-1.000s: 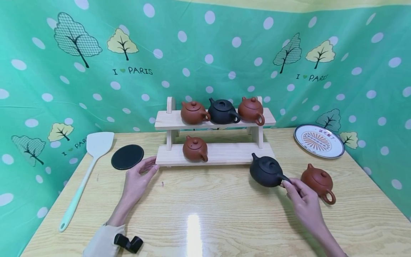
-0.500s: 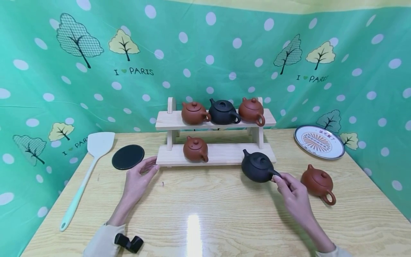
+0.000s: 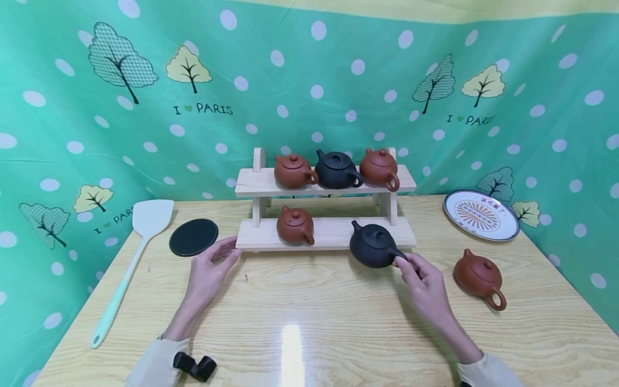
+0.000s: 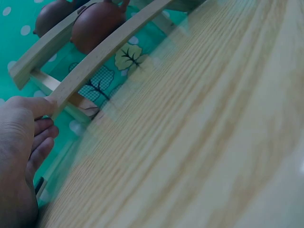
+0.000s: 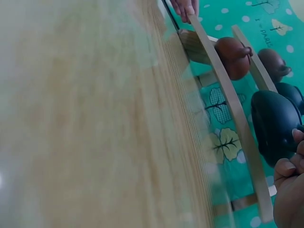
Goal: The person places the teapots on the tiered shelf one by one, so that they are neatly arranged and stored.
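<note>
By its handle, my right hand (image 3: 425, 287) pinches a black teapot (image 3: 373, 246), held in front of the lower board with its spout toward the upper left. In the right wrist view the black teapot (image 5: 275, 126) overlaps the rack's lower board. My left hand (image 3: 209, 271) grips the left end of the two-tier wooden rack (image 3: 333, 232), thumb at the board's front corner. A brown teapot (image 3: 295, 226) sits left of centre on the lower tier. Along the upper tier stand a brown teapot (image 3: 292, 172), a black teapot (image 3: 337, 171) and another brown teapot (image 3: 379, 169).
Another brown teapot (image 3: 479, 275) rests on the table right of my right hand. Behind it a patterned plate (image 3: 481, 215) lies near the cloth backdrop. At the left are a black round coaster (image 3: 193, 237) and a pale green-handled spatula (image 3: 130, 269).
My right hand has carried the black teapot leftward and slightly away from me, from the rack's right end to in front of the lower board. My left hand has stayed at the rack's left end.
</note>
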